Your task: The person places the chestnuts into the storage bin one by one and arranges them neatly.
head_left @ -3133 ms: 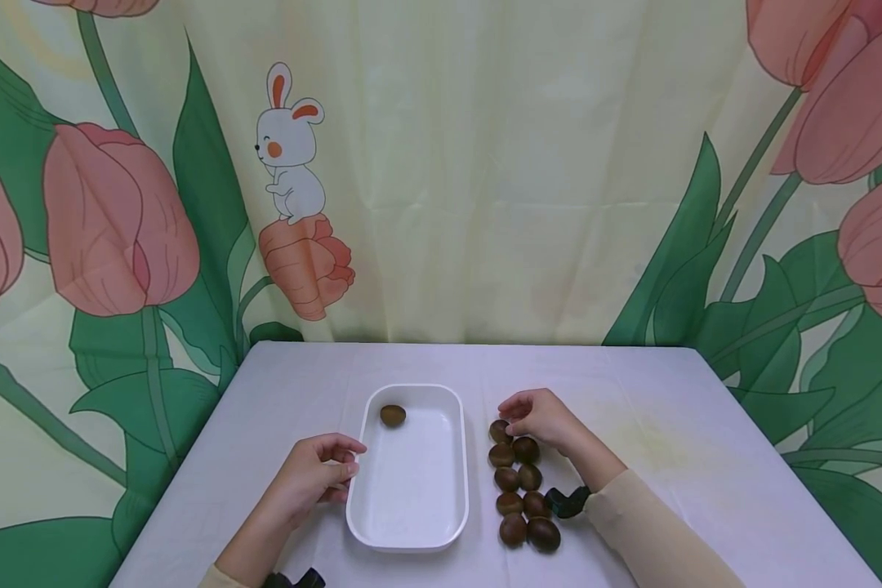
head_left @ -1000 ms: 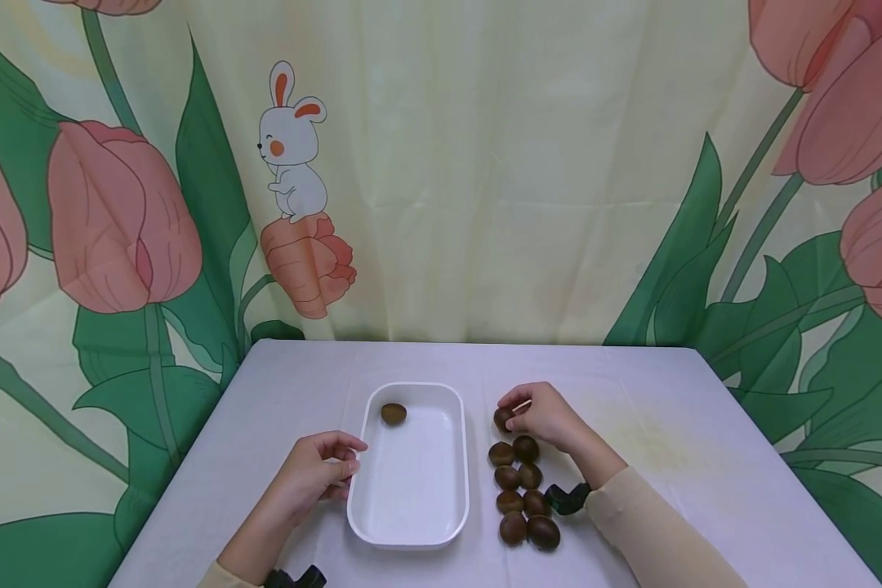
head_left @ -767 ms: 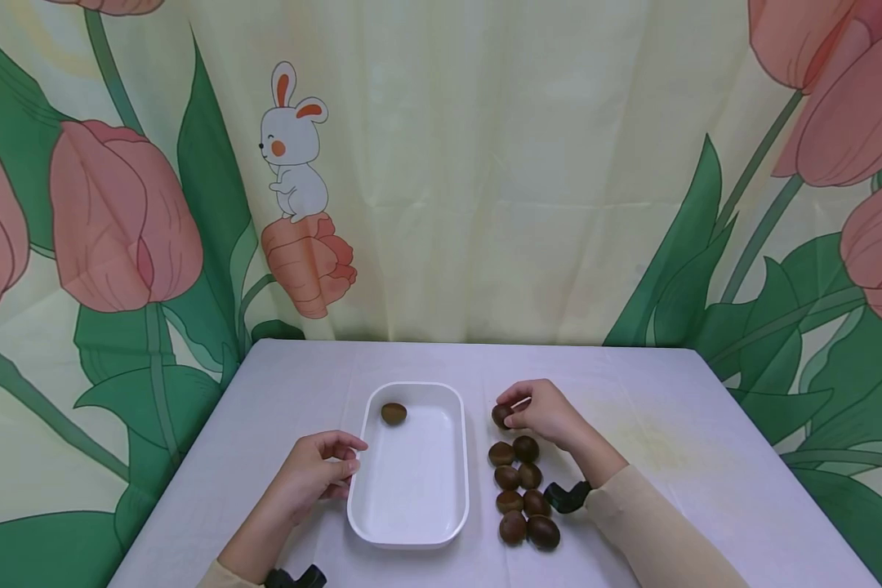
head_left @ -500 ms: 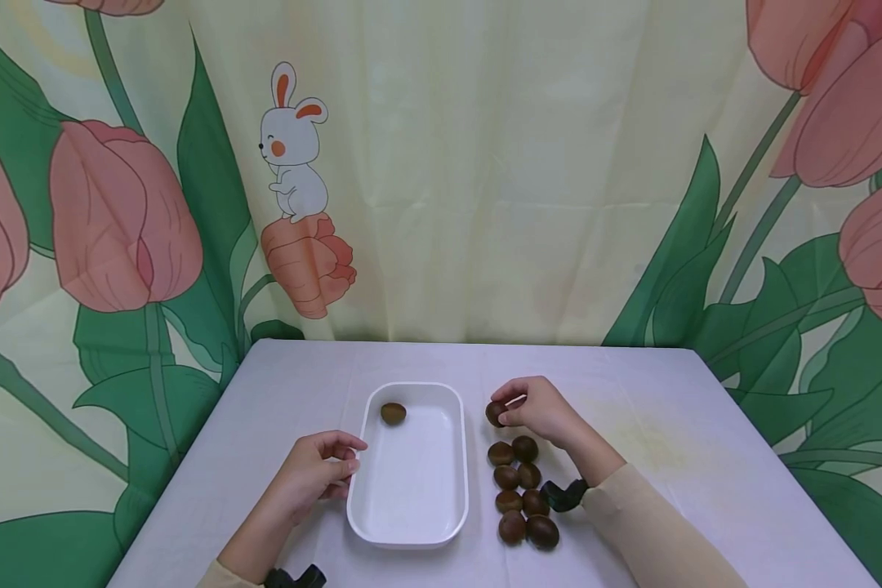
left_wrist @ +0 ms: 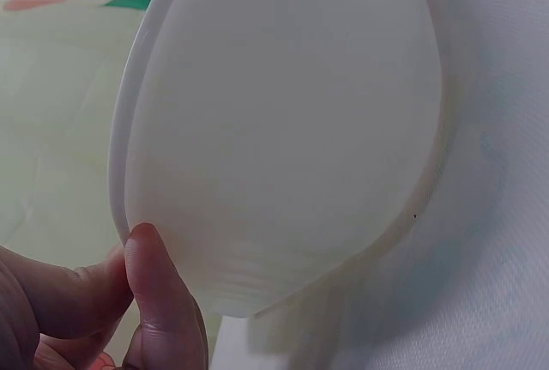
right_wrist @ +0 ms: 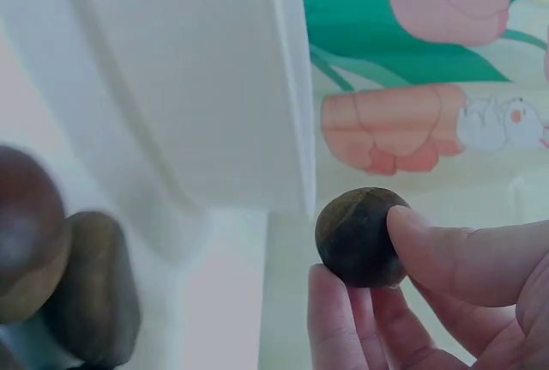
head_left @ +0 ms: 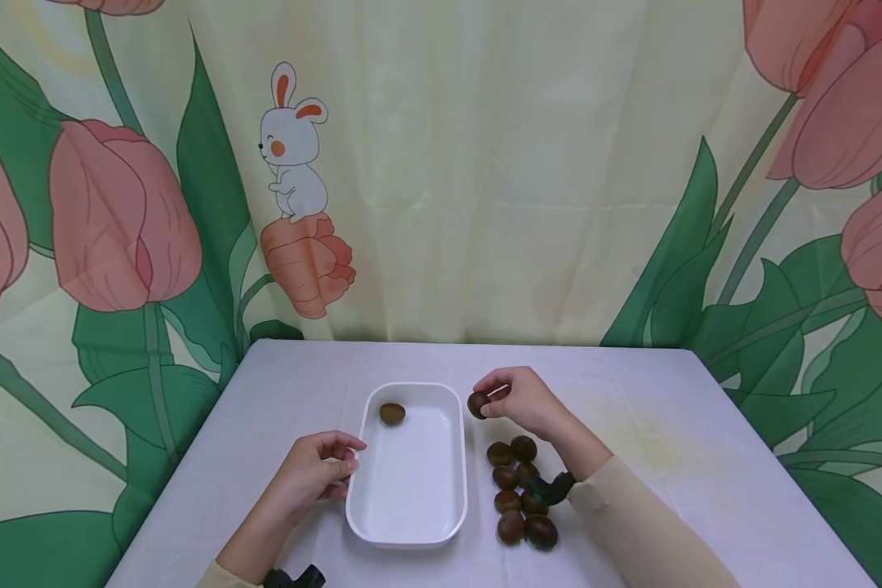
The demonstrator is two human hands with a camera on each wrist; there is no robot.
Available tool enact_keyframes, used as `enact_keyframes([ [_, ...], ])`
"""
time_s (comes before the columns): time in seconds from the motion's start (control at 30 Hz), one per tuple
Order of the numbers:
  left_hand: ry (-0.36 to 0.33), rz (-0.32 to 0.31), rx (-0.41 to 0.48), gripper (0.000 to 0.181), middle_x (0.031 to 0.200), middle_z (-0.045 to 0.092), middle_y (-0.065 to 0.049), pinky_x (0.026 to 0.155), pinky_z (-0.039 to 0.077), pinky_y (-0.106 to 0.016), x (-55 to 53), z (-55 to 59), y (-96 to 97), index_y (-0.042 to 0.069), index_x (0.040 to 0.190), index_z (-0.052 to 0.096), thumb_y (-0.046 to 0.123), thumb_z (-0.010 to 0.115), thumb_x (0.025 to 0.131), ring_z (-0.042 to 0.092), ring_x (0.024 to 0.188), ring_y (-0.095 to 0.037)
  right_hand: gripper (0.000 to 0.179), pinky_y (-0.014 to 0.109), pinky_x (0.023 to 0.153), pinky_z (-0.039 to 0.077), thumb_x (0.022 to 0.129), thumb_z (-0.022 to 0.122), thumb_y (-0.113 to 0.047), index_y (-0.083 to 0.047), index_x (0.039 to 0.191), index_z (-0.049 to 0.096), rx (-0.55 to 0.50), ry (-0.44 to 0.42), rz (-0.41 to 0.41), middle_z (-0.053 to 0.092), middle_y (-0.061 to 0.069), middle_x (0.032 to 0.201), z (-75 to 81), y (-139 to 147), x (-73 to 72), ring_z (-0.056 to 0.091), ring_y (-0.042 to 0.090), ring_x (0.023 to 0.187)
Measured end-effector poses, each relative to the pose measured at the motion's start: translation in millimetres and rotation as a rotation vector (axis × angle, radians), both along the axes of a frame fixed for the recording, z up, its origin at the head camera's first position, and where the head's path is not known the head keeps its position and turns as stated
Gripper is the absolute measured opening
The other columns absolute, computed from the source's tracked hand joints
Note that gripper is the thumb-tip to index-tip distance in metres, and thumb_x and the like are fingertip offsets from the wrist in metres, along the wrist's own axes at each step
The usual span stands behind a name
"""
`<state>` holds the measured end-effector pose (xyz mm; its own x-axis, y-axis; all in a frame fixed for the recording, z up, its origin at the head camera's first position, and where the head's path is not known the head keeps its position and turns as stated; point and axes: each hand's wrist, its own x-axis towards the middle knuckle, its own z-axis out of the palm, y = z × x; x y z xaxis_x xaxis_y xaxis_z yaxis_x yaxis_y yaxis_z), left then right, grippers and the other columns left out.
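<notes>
While left hand [head_left: 310,474] pinches white tray [head_left: 412,490] | right hand [head_left: 525,402] grips chestnut [head_left: 476,405] | chestnut between thumb and fingertips, beside tray

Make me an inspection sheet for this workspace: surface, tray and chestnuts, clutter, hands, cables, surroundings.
Surface: white-covered table, faint yellowish patch at right.
Job's things: white tray holding one chestnut; eight loose chestnuts on the table to its right.
Clutter: nothing seen.
Left hand: pinches the tray's left rim.
Right hand: holds another chestnut, just right of the tray in the head view.
Cables: nothing seen.
Surroundings: backdrop printed with tulips and a rabbit.
</notes>
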<state>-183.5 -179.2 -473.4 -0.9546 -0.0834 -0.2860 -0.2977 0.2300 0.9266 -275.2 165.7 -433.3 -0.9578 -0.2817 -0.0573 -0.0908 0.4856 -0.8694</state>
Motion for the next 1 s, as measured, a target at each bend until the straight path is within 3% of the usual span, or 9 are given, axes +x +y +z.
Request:
enact_keyframes([
  [0.53, -0.005, 0.000, 0.003, 0.023, 0.094, 0.065, -0.009, 0.054, 0.058, -0.029, -0.6, -1.8, -0.9, 0.006, 0.113, 0.079, -0.006, 0.077, 0.093, 0.065, 0.066, -0.021, 0.028, 0.029, 0.082, 0.060, 0.086, 0.082, 0.002, -0.007, 0.112, 0.081, -0.081, 0.010, 0.061, 0.081, 0.010, 0.108, 20.6, -37, -0.4, 0.076, 0.018, 0.093],
  [1.0, -0.004, 0.003, 0.000, 0.023, 0.094, 0.064, -0.010, 0.055, 0.058, -0.028, 1.1, 1.9, 0.4, 0.006, 0.113, 0.079, -0.005, 0.077, 0.093, 0.064, 0.066, -0.021, 0.031, 0.029, 0.082, 0.061, 0.085, 0.081, 0.006, -0.005, 0.114, 0.080, -0.152, -0.016, 0.109, 0.081, 0.011, 0.107, 20.3, -75, -2.0, 0.077, 0.016, 0.092],
])
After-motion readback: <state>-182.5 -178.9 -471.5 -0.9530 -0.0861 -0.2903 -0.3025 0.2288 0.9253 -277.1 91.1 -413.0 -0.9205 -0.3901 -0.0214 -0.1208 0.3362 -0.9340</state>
